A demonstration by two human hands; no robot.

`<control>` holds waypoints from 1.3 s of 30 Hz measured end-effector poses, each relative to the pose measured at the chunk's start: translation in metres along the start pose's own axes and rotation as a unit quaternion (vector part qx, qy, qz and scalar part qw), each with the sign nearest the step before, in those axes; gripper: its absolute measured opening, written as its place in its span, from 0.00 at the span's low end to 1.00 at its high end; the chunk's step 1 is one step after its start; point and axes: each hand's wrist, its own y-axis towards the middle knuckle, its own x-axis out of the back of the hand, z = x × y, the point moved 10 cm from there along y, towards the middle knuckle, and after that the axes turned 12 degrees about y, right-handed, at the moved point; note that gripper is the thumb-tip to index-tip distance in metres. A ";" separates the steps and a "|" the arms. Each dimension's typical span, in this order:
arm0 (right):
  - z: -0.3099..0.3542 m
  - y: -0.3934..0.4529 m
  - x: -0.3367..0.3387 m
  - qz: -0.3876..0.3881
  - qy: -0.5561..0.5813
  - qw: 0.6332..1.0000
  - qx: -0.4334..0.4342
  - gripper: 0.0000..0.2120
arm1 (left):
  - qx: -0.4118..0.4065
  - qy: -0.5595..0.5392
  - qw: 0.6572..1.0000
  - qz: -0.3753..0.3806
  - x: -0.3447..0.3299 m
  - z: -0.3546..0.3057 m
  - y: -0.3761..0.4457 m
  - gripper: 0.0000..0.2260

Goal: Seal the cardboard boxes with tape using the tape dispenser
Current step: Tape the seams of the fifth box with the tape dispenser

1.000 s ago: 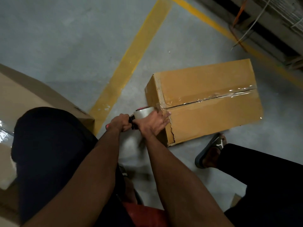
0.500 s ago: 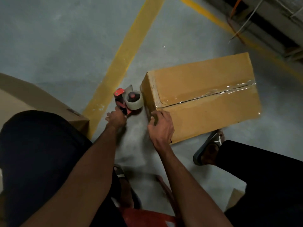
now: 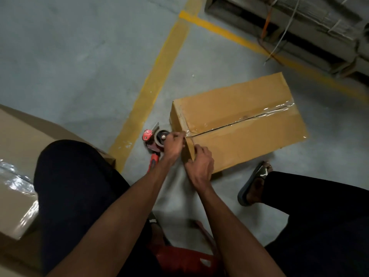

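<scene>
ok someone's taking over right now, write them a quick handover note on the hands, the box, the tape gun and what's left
Left hand: at the near top corner of the cardboard box, fingertips pinching the tape end there.
Right hand: pressing on the box's near end face, just below the seam.
Tape dispenser: lying on the concrete floor beside the box's near end, not held.
Done: clear tape runs along the top centre seam.
Left: smooth the tape end down the end face. A second box at the left already shows shiny tape.

Matt cardboard box (image 3: 239, 124), glossy, seemingly plastic tape (image 3: 249, 116).
</scene>
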 end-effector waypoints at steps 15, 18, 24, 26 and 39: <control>0.024 0.014 -0.025 0.156 0.088 0.983 0.039 0.24 | -0.086 0.340 0.931 -0.106 0.023 -0.057 -0.003 0.09; 0.031 0.024 -0.034 0.180 0.082 0.979 0.039 0.28 | -0.102 0.361 0.924 -0.068 0.032 -0.065 0.008 0.11; 0.000 0.061 -0.001 0.086 0.242 0.966 -0.031 0.13 | -0.268 0.411 0.868 -0.080 -0.001 -0.118 -0.013 0.20; -0.020 0.074 0.021 -0.021 0.284 0.956 -0.076 0.12 | -0.324 0.459 0.827 0.000 -0.034 -0.116 -0.016 0.15; -0.112 0.149 0.060 -0.005 0.315 0.932 -0.177 0.13 | -0.352 0.559 0.746 0.084 -0.067 -0.116 0.010 0.08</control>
